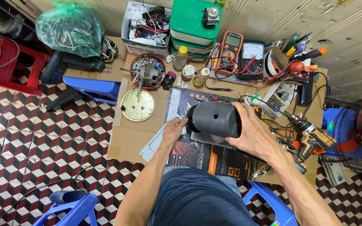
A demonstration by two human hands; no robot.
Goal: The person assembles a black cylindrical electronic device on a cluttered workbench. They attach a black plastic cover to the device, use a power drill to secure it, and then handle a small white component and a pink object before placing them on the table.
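**Low bench, two hands on a dark housing**

Checkered red, white and black floor tiles (34, 138) run under a low cardboard-topped work surface (126, 138), pushed against a pale panelled wall at 12 o'clock.

At centre: one dark grey cylindrical housing (214, 118), lying on its side on a printed dark mat (214, 161). Right hand (252, 132) wraps over its 3 o'clock end, fingers spread across the top, grasping it. Left hand (173, 130) touches the 9 o'clock rim, fingers curled at the opening; whether it grips firmly I cannot tell.

Counts:
- One round brass-coloured plate (137, 105), at 10 o'clock from the housing, flat on the cardboard.
- One bare motor (148, 72) in a round tin just beyond it.
- Two meters (241, 56) side by side at 12 o'clock, leads trailing.
- Three small bottles (188, 72) near the meters.
- Stack of green containers (193, 23) against the wall.
- One cordless drill (313, 140) at 3 o'clock, near the right forearm.
- One green plastic bag (70, 28) at 10 o'clock, far corner.
- One standing fan (357, 138) at the 3 o'clock edge of view.

Edges and room: bare cardboard lies at 8 o'clock of the housing, toward the bench's near-left corner. Far edge and right side are crowded with tools and wires. Blue plastic stools (70, 207) sit at 7 and 5 o'clock.
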